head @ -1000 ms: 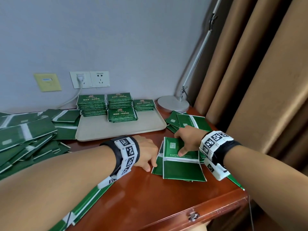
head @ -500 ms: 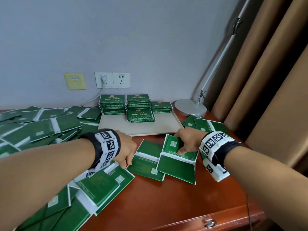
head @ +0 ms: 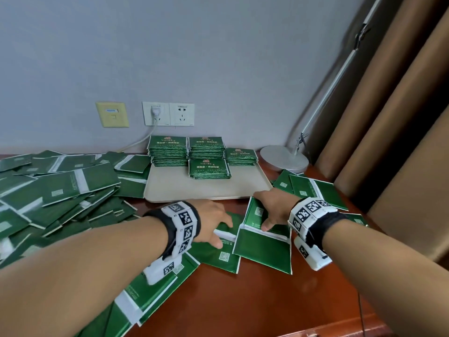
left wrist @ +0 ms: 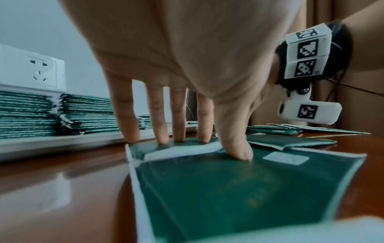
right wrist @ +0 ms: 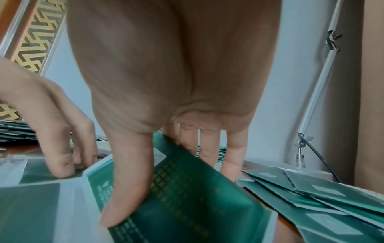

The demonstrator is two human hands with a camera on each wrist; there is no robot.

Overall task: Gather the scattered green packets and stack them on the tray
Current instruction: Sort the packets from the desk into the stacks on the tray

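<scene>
Right hand (head: 272, 206) pinching a small bundle of green packets (head: 263, 235), thumb on top, fingers behind the far edge, bundle tilted up off the desk (head: 255, 302) just at 6 o'clock of the tray (head: 206, 190). Left hand (head: 213, 221) pressing fingertips and thumb onto a flat packet (head: 218, 254) beside it at 9 o'clock. Four stacks (head: 209, 167) already on the tray; loose heap (head: 60, 190) at 9 o'clock, more at 3 o'clock. Likely light, thin, glossy and slippery, bending easily: best pinched across the short edges, squared first, never by one corner.
</scene>
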